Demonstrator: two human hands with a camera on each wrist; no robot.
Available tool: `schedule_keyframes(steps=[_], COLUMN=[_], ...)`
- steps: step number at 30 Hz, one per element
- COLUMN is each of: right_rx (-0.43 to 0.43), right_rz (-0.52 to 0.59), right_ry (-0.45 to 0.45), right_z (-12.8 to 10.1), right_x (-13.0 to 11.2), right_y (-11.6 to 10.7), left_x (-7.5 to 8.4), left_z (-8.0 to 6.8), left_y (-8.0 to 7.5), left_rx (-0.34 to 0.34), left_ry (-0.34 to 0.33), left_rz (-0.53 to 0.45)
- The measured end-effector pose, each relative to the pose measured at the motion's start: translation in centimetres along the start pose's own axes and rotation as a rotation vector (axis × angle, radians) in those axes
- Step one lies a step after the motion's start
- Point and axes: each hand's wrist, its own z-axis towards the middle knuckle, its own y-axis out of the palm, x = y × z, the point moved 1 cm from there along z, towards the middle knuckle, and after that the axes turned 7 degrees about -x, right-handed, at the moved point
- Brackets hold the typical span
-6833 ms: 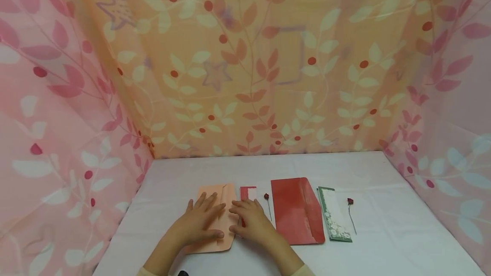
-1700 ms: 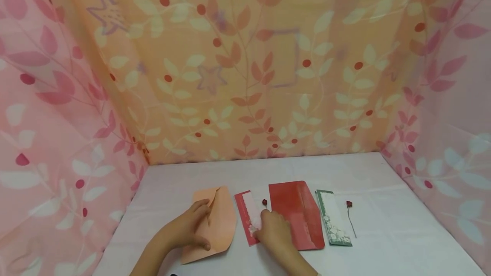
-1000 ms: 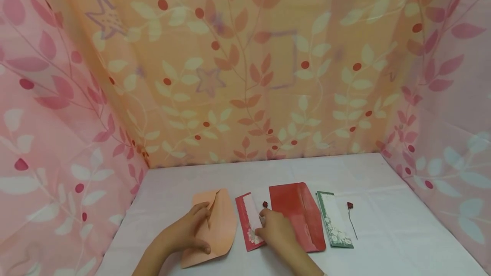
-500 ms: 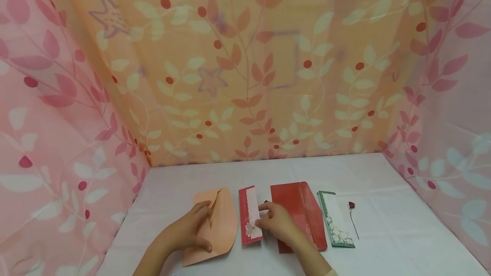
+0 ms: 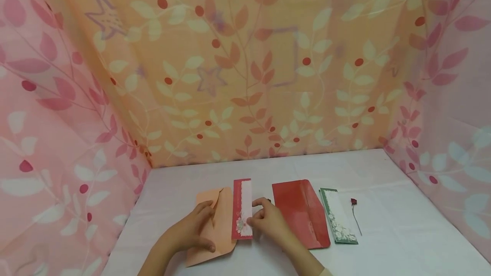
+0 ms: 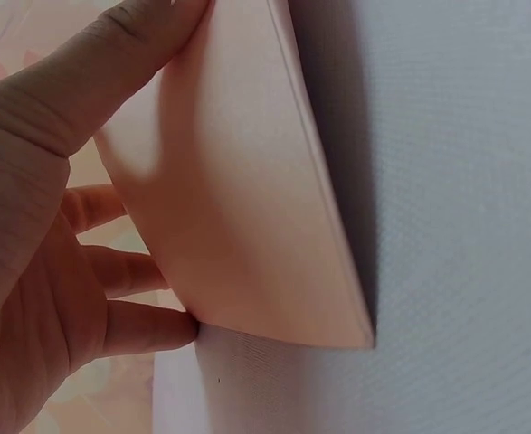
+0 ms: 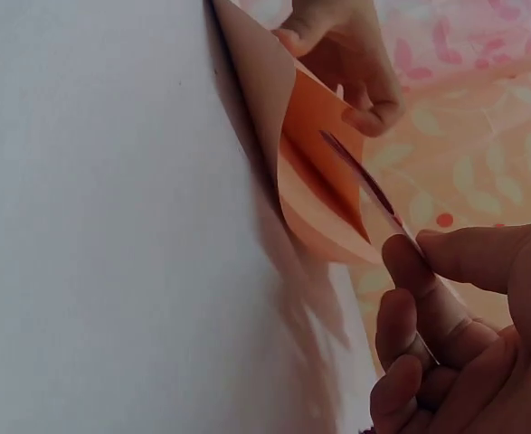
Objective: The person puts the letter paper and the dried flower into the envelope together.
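Low in the frame, left of centre: left hand [image 5: 190, 234] gripping the peach envelope [image 5: 215, 229], thumb on the near face and fingers curled behind it, flap side lifted off the white table [image 5: 383, 250]. Just right of that, red card [image 5: 242, 209] pinched at its right edge by the right hand [image 5: 268, 222], long axis running from the near edge towards the far wall, white lace strip along its right side, left edge overlapping the envelope's open mouth. Further right, lying flat: red envelope [image 5: 301, 212], green card [image 5: 338, 220], small dried rose [image 5: 354, 214]. Second rose mostly hidden behind the right hand. Both forearms cut off at the bottom edge.
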Motion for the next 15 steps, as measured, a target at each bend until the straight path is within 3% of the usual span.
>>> schedule_keyframes(steps=[15], right_rx=[0.044], right_rz=[-0.067], right_ry=[0.039], right_z=[1.3], right_x=[-0.3], right_y=[3.5], left_x=[0.3], left_z=[-0.1], left_y=[-0.2], left_rx=[-0.008], left_ry=[-0.007], left_rz=[-0.003])
